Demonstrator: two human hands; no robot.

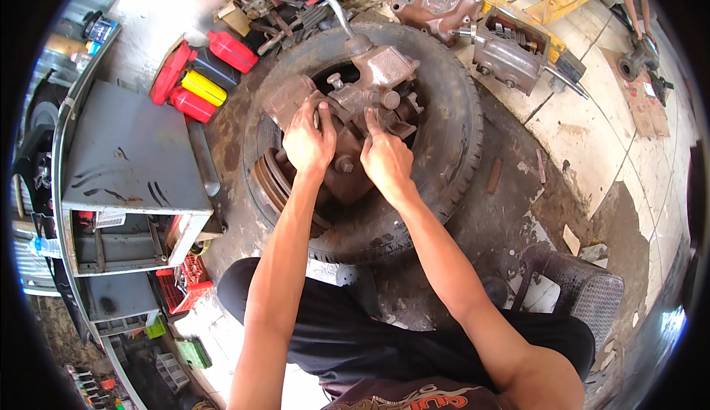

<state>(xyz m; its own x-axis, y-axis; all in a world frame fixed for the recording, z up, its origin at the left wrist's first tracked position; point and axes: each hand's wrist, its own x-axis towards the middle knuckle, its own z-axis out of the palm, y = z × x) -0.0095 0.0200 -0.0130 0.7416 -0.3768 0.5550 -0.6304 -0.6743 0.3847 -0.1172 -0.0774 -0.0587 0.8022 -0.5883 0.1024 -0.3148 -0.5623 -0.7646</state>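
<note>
A rusty brown cast metal machine part (379, 73), with bolts, a round cap and a pale bent lever rising from its top, lies in the opening of a large black tire (451, 144). My left hand (310, 140) rests on its left side with the fingers stretched over the casting. Close by on the right, my right hand (387, 158) touches the part with an outstretched index finger; its other fingers are bent and partly hidden. Below my left hand, a grooved pulley-like disc (277, 181) leans inside the tire.
A grey metal cabinet (133, 158) stands at the left, with red, yellow and black bottles (203, 88) behind it. Farther back are a large brown housing (436, 0) and an opened gearbox (510, 51). A dark stool (592, 295) stands at the right. Another person's arm (629, 3) shows far right.
</note>
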